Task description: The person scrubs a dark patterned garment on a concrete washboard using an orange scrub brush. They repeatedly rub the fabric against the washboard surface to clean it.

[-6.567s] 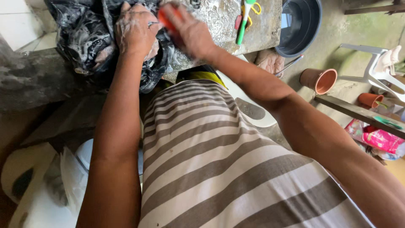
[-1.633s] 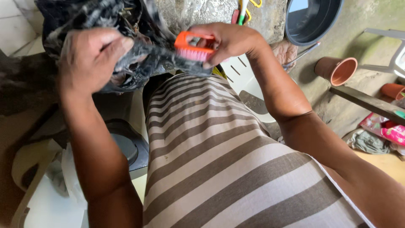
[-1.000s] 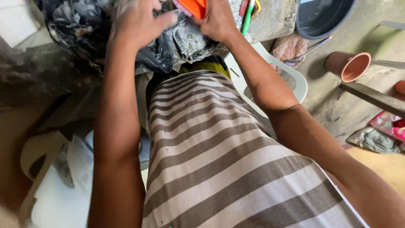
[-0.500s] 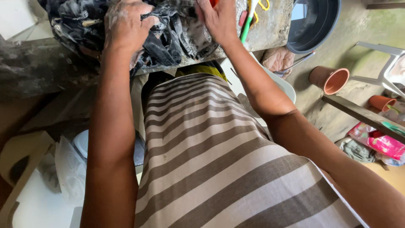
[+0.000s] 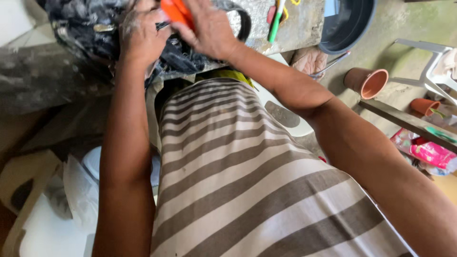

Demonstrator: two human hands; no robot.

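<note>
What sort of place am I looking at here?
Probably an outdoor home washing area: a rough concrete slab bearing a dark wet garment, the right hand holding an orange scrub brush, and clay pots on mossy ground.

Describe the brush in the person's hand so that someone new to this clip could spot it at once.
Start at the grey stone slab along the top, where dark wet cloth lies heaped. The right hand grips an orange scrubbing brush on that cloth, beside the left hand. It is the only bright orange thing there; the nearby green-handled brush is slim.
</note>
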